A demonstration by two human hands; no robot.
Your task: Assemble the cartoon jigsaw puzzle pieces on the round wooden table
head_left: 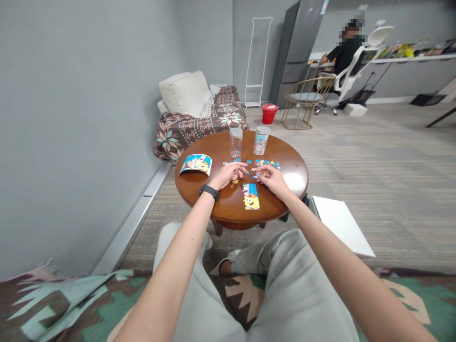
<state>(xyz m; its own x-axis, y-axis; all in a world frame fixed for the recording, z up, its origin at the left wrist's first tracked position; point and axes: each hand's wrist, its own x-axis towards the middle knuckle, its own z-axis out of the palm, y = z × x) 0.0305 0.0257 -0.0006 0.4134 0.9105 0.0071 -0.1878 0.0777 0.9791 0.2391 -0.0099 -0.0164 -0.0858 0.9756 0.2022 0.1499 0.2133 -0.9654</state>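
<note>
On the round brown table, a partly joined jigsaw puzzle [251, 197] lies near the front edge, showing a yellow cartoon figure on blue. My left hand [231, 174] hovers just behind it on the left, fingers stretched and apart, holding nothing. To the right, my right hand [270, 178] has its thumb and fingertips pinched on a small jigsaw piece, mostly hidden by the fingers. Loose jigsaw pieces [268, 164] are spread behind both hands, some partly covered by them. A single yellow piece [235, 181] rests below my left hand.
A curved picture sheet [195, 164] lies at the table's left. Behind the pieces stand a clear lidded jar [235, 142] and a jar with a printed label [261, 141]. Beyond are a covered sofa [199, 128], a red bin [270, 114] and a seated person [344, 54].
</note>
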